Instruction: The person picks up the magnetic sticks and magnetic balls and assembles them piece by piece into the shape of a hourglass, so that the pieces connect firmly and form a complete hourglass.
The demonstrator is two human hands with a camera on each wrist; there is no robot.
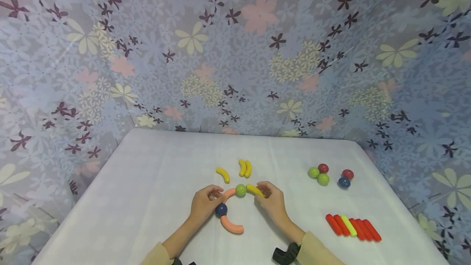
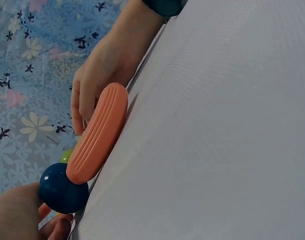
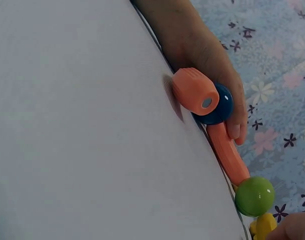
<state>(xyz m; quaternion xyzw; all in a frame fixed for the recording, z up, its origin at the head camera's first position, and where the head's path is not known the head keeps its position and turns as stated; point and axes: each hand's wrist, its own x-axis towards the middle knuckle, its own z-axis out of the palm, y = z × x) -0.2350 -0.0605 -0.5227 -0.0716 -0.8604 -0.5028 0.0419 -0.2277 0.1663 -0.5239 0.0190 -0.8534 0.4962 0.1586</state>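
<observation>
Had the left hand (image 1: pixel 204 203) pinching the upper orange curve (image 1: pixel 229 193) pretty much right by the navy ball (image 1: pixel 221 210), lower orange curve (image 1: pixel 232 227) on its near side. Had the right hand (image 1: pixel 273 200) pinching the yellow curve (image 1: pixel 254 190) beside the green ball (image 1: pixel 241 190). All on or barely above the white table (image 1: pixel 147 183), couldn't tell.

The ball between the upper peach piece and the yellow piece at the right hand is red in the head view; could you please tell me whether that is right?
Not quite: the head view shows that the ball is green. It does sit between the upper peach piece and the yellow piece at the right hand.
</observation>
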